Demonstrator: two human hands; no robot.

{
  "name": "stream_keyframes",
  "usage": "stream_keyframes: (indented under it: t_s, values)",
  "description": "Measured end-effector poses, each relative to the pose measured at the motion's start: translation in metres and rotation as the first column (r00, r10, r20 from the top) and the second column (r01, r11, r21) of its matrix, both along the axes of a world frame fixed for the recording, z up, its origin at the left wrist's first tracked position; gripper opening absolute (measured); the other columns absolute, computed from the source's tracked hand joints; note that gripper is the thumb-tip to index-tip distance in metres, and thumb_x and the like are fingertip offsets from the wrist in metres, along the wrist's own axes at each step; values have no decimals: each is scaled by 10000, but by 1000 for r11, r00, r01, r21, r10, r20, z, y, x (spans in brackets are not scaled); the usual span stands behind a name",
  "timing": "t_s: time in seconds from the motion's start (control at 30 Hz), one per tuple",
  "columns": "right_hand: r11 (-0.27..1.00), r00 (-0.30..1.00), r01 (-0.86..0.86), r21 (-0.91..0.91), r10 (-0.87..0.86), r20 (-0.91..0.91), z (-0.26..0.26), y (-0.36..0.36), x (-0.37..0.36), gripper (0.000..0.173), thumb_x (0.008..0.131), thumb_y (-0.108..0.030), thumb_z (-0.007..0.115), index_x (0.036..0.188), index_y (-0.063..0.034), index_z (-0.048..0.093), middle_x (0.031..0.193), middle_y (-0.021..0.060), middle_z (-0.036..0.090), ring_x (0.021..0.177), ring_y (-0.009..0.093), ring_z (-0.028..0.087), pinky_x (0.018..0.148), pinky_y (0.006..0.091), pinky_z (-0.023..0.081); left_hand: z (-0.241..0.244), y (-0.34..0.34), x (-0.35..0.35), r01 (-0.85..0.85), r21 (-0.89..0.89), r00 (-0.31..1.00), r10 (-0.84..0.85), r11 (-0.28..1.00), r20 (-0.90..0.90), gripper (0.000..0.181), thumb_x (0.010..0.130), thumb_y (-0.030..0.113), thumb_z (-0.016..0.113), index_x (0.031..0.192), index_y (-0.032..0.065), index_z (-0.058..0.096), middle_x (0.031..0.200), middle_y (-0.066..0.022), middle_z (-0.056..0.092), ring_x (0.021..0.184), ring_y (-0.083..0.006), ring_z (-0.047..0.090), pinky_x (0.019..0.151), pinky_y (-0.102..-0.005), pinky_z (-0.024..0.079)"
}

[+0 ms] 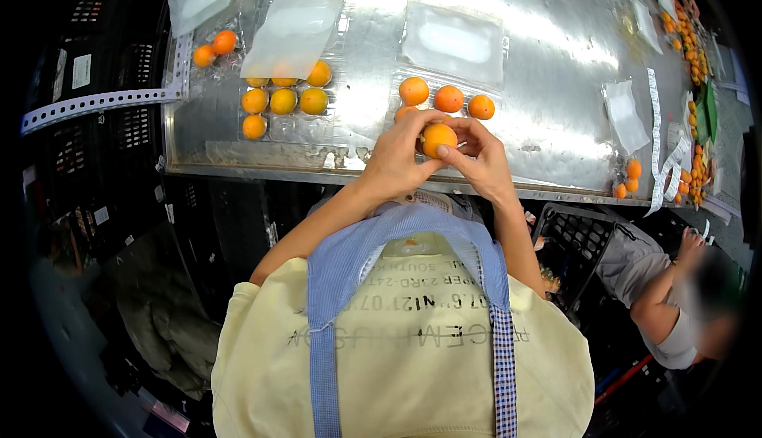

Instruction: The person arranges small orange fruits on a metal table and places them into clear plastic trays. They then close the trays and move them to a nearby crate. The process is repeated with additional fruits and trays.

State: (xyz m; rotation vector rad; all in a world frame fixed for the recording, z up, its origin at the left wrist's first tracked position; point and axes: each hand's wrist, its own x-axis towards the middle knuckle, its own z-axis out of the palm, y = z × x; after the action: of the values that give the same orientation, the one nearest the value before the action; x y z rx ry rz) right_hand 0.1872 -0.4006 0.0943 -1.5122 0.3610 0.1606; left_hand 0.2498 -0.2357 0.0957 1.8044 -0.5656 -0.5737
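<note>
Between my two hands is a round orange fruit [439, 140], held above the table's near edge. My left hand [394, 153] grips it from the left side, while the thumb of my right hand [485, 158] presses its front. Just beyond my hands lies an open clear plastic clamshell with several fruits [448, 99] in it; my hands hide part of this box. A white foam-like pad [453, 43] rests in its raised lid. To the left, a second clamshell [303, 129] contains several fruits, and a translucent white sheet [292, 36] covers part of it.
The metal table [363, 33] has loose fruits [214, 49] at far left and others [632, 177] at right, near a white pad [626, 117] and label strips [655, 122]. Black crates [113, 80] stand left. Another person [661, 295] sits at lower right beside a crate [571, 235].
</note>
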Motion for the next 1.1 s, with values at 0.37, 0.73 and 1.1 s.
stream_keyframes:
  t_s: [0.37,0.73,1.1]
  values:
    - [650,988,126,-750,-16,153,-21,-37,-24,430,718,-99,759,1103,-18,584,984,90,621,829,172,600,725,286,506,-40,35,15,-68,228,966,7,971,259,523,714,164,731,1176,38,519,1119,-130,489,1046,-303,503,881,-384,444]
    - [437,982,28,-899,154,105,-31,-29,-21,407,707,-65,746,1083,-45,591,1073,122,599,968,274,584,784,352,511,-46,27,24,-21,286,952,-68,958,299,503,742,187,723,1177,43,517,1101,-105,510,990,-284,553,832,-372,469]
    - [463,943,163,-872,186,275,-17,23,50,371,692,-220,753,1005,-54,644,862,96,629,861,283,579,750,396,445,-43,45,16,7,338,989,-58,941,139,464,708,282,759,995,27,500,969,-124,551,900,-311,581,750,-398,475]
